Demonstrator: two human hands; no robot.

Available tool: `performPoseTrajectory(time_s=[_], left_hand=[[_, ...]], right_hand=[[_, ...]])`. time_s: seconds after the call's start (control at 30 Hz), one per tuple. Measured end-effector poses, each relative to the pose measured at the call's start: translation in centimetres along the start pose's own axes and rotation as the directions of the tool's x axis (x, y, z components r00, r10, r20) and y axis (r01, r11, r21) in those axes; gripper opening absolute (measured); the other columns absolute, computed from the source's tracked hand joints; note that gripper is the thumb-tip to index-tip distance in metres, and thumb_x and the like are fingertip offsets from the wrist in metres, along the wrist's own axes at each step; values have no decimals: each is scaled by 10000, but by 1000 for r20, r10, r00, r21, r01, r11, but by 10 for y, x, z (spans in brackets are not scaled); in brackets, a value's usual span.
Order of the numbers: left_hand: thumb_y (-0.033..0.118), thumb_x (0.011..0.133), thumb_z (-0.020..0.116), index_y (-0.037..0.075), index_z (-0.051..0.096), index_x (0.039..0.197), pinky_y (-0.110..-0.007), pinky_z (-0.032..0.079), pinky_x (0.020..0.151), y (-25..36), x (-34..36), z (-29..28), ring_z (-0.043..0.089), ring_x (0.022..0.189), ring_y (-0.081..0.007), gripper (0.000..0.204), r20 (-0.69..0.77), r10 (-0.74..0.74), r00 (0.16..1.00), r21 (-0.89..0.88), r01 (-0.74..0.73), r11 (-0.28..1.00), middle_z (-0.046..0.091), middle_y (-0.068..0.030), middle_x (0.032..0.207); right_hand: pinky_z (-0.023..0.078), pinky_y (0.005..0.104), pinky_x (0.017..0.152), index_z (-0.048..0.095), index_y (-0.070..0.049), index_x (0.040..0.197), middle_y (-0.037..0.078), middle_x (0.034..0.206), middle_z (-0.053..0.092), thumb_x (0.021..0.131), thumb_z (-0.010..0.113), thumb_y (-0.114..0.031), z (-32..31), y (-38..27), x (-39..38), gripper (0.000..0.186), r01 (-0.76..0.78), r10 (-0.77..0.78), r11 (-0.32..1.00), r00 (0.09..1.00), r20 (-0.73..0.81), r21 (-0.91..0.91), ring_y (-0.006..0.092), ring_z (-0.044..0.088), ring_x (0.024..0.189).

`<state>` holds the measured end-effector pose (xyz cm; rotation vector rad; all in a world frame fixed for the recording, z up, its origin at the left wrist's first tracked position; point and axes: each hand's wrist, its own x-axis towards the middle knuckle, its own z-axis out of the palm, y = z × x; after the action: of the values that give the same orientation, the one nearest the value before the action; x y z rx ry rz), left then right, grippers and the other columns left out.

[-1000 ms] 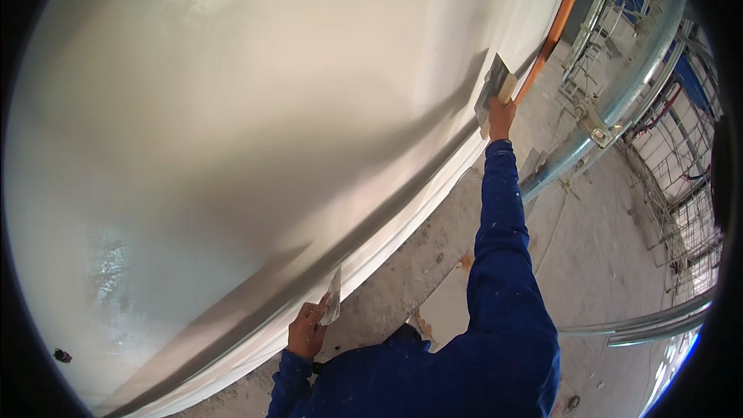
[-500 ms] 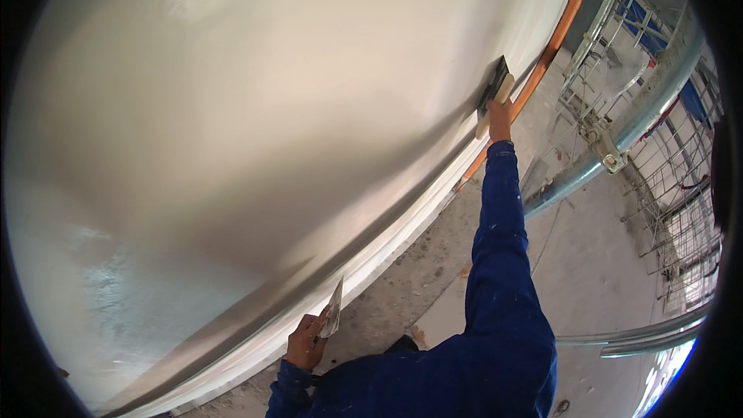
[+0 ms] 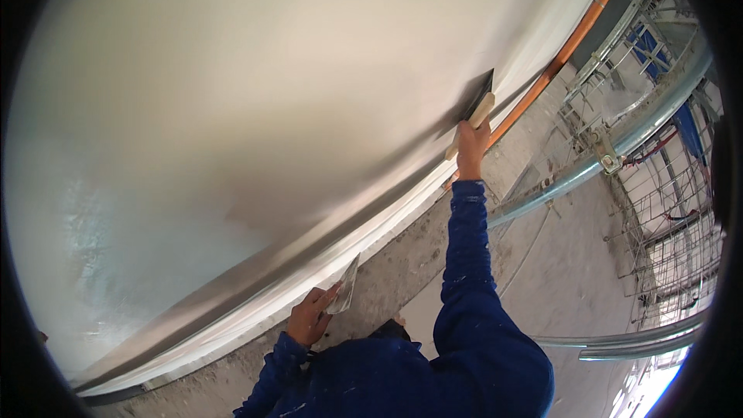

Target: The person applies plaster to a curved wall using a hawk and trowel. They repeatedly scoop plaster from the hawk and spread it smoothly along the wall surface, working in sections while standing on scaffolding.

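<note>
My right hand (image 3: pixel 470 145) is closed around the pale handle of a plastering trowel (image 3: pixel 481 108). The trowel's dark blade lies against the smooth cream-coloured wall (image 3: pixel 232 93), close to the wall's lower right border. Lower down, my left hand (image 3: pixel 311 316) grips a putty knife (image 3: pixel 345 288) with a whitish-smeared, triangular blade pointing up and to the right. That blade appears apart from the wall, over the grey floor strip; its handle is hidden in my fingers. Both arms wear blue sleeves with white specks.
An orange pipe (image 3: pixel 576 39) runs along the wall's right edge. To the right, a metal scaffold tube (image 3: pixel 573 178) with a clamp (image 3: pixel 605 156) crosses above the concrete floor (image 3: pixel 573 279). Wire mesh (image 3: pixel 665 224) stands beyond, and two more tubes (image 3: pixel 642 344) lie lower right.
My right hand and the trowel have come down and left along the wall, nearer to me. The putty knife in my left hand has shifted slightly right and up.
</note>
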<state>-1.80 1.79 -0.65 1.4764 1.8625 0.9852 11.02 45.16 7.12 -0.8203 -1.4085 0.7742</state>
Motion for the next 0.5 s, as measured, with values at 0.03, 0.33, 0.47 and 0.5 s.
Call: performPoseTrajectory(time_s=[0.03, 0.33, 0.47, 0.5], left_hand=[[-41, 662, 627, 153, 451, 1279, -335, 461, 682, 1, -2, -1, 554, 788, -278, 670, 3, -5, 1000, 2, 5, 1000, 518, -111, 894], [-15, 730, 595, 90, 448, 1274, -299, 423, 668, -1, -15, -4, 508, 725, -263, 573, -91, 27, 995, -52, -32, 998, 491, -108, 819], [36, 783, 584, 60, 489, 1207, -283, 420, 641, 6, -17, -8, 505, 681, -205, 435, -149, 34, 988, -73, -46, 996, 496, -88, 769], [33, 781, 585, 56, 494, 1198, -288, 418, 618, 3, -22, -7, 497, 649, -210, 427, -138, 13, 990, -130, -31, 991, 500, -92, 772]], right_hand=[[416, 273, 653, 447, 70, 1166, 95, 837, 508, 664, 487, 15, 4, -1, -9, 507, 36, -37, 998, 999, -8, -43, 173, 486, 726], [351, 399, 965, 287, -83, 1369, 237, 1270, 391, 621, 463, 75, 60, -76, -106, 785, 214, -208, 961, 977, 56, -173, 388, 388, 1189], [343, 381, 963, 274, -49, 1364, 226, 1210, 449, 632, 468, 65, 50, -106, -137, 766, 235, -212, 968, 953, 215, -89, 357, 418, 1159], [375, 363, 919, 333, -24, 1315, 194, 1154, 492, 641, 477, 59, 35, -97, -147, 694, 80, -68, 996, 957, 280, -31, 307, 465, 1095]])
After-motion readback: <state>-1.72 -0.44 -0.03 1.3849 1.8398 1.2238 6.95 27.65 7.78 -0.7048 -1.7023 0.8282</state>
